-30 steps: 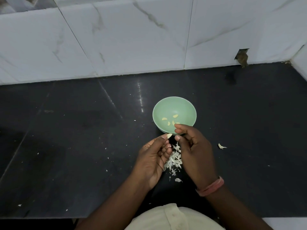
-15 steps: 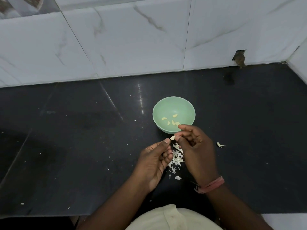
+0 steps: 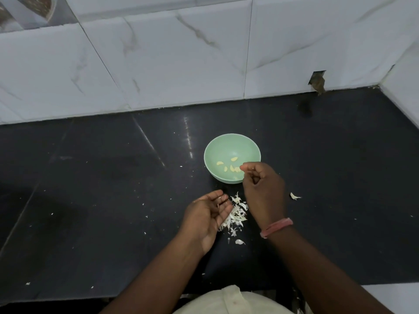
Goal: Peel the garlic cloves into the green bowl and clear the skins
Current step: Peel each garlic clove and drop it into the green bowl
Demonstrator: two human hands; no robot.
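While peeled cloves (image 3: 233, 159) lie inside, the green bowl (image 3: 226, 143) stands upright.

Near rim of green bowl (image 3: 213, 152) and part of the peeled cloves (image 3: 233, 159) hidden behind right hand (image 3: 263, 189). Pinched fingertips (image 3: 243, 167) too small to show contents (if any). Skin pile (image 3: 238, 210) partly covered by left hand (image 3: 207, 211). Forearms cut off at bottom edge.

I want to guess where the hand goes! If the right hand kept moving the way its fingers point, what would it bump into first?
Probably the green bowl: the right hand already reaches over its near rim, fingers pointing toward the peeled garlic cloves inside. Its height above them is unclear.
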